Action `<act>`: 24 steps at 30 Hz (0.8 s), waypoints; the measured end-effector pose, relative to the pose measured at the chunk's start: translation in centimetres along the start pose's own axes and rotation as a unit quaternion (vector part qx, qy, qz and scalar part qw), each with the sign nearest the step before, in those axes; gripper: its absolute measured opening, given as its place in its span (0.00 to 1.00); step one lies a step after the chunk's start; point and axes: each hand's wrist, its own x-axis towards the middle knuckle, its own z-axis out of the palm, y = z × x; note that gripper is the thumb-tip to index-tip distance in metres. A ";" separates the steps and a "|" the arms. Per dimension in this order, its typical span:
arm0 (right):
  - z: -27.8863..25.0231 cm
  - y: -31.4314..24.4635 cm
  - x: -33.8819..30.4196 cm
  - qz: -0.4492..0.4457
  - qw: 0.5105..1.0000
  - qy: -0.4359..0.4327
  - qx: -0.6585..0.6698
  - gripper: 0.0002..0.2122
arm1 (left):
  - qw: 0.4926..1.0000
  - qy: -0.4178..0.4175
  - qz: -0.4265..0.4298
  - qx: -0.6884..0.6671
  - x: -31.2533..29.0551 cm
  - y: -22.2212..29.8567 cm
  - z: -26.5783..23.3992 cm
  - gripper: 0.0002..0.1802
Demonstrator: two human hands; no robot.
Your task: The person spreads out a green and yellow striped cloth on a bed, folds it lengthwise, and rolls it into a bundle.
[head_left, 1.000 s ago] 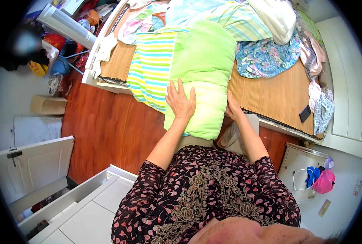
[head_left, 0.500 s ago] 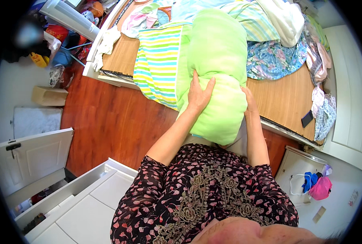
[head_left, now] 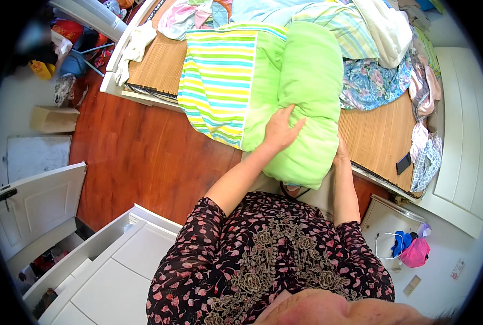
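Head view: quilt (head_left: 314, 70) lay folded into a thick green roll at 12 o'clock of the person's torso (head_left: 274, 244), over the bed (head_left: 371, 127), near end overhanging its edge.
Left hand (head_left: 281, 131): rested on the quilt at its 8 o'clock, fingers extended, thumb spread wide.
Right hand (head_left: 340, 154): stood against the quilt at its 5 o'clock; fingers partly hidden, grip could not be told.
Striped cloth (head_left: 217, 81): lay between 9 and 10 o'clock of the quilt, hanging over the bed's edge.
Floral cloth (head_left: 374, 84): lay at 2 o'clock.
Phone (head_left: 403, 163): lay at 4 o'clock, well apart.
Handling: judged soft, padded, bulky yet fairly light; not fragile, scarcely slippery, prone to sag.
Hold: both long sides, palms broad, near end supported from beneath, judged soundest.
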 end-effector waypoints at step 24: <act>3.0 1.2 -3.1 -0.109 0.970 0.045 -0.213 0.35 | 0.688 0.217 -0.156 -0.675 0.1 -10.9 -14.5 0.24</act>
